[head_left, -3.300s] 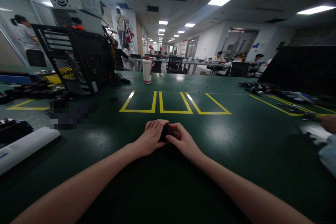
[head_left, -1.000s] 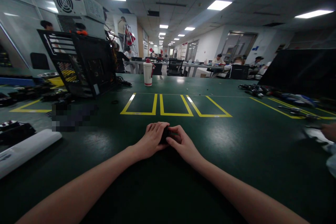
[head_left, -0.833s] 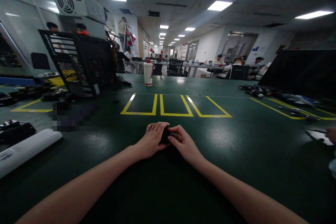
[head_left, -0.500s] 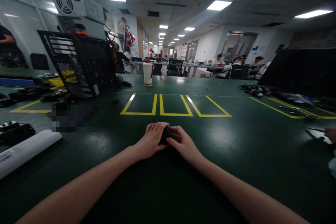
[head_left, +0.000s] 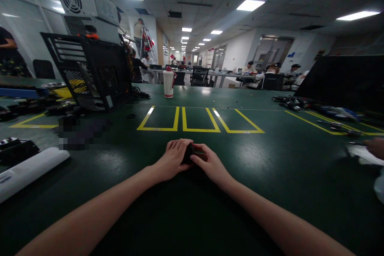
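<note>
Low over the green table [head_left: 192, 200], both of my hands come together around a small black object [head_left: 188, 154]. My left hand [head_left: 174, 158] wraps it from the left, with the fingers curled over its top and far side. From the right, my right hand [head_left: 208, 162] pinches its edge between thumb and fingers. Most of the object is hidden by the hands, so its kind does not show. Just beyond them, yellow tape [head_left: 201, 130] marks several open-ended boxes on the tabletop.
To the left stands a black computer case [head_left: 99, 72] with a power supply [head_left: 87, 2] on top. Nearer lies a white roll [head_left: 33, 172]. A white bottle [head_left: 168, 84] stands at the back. At right are cables [head_left: 288, 102] and another person's hand [head_left: 375, 148] with something white.
My hands stay nearly still on the black object. At the right edge, the other person's hand has shifted slightly upward and left with the white thing.
</note>
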Available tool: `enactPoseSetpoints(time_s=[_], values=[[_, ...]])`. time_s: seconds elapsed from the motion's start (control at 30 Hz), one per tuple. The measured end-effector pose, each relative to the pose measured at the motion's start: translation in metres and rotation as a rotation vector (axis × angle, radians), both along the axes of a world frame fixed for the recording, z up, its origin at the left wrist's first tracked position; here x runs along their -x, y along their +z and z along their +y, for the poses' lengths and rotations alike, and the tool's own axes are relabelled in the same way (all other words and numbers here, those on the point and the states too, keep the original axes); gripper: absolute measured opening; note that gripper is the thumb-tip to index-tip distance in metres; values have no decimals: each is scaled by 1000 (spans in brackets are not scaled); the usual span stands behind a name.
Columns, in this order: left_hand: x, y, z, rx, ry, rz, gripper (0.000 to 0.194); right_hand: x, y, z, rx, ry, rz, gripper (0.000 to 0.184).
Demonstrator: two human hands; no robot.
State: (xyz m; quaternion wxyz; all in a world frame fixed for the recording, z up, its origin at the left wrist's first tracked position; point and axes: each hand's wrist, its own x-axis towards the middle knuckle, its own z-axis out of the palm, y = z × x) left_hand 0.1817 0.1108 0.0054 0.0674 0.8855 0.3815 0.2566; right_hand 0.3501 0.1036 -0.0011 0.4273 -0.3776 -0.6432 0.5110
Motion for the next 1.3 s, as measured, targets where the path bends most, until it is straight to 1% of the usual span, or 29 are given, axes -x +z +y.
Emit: enactPoseSetpoints(time_s=[0.13,0.23,0.3,0.4,0.47,0.6,0.77,0.83,0.93,1.0,1.07,1.2,1.3], values=[[0,-2,2,-11,4,-5,59,1,0,-3,-46,18,59,23],[0,-2,3,-9,4,-10,58,2,1,-5,-61,8,47,15],[-1,-3,3,-9,2,-9,58,2,2,-5,-69,-16,25,18],[-1,-3,3,-16,5,-11,57,1,0,-2,-52,-46,-20,30],[-1,-4,3,-21,8,-14,58,1,-1,0,-34,-41,-43,33],[-1,-3,3,-13,5,-10,59,1,0,-3,-55,0,0,29],[-2,0,1,0,11,4,59,3,2,-6,-86,-23,40,13],[-2,1,1,5,14,2,58,3,1,-4,-94,-42,30,15],[-1,3,-1,23,-6,-5,57,3,0,-1,-76,-54,1,28],[-1,4,-2,29,-17,-3,56,2,0,0,-61,-44,-23,33],[-1,5,-2,22,-11,-2,55,2,1,-1,-58,-19,-27,31],[0,6,-3,29,-7,2,59,3,5,-7,-76,32,35,27],[-1,5,-2,30,-5,-1,58,4,5,-8,-80,12,38,18]])
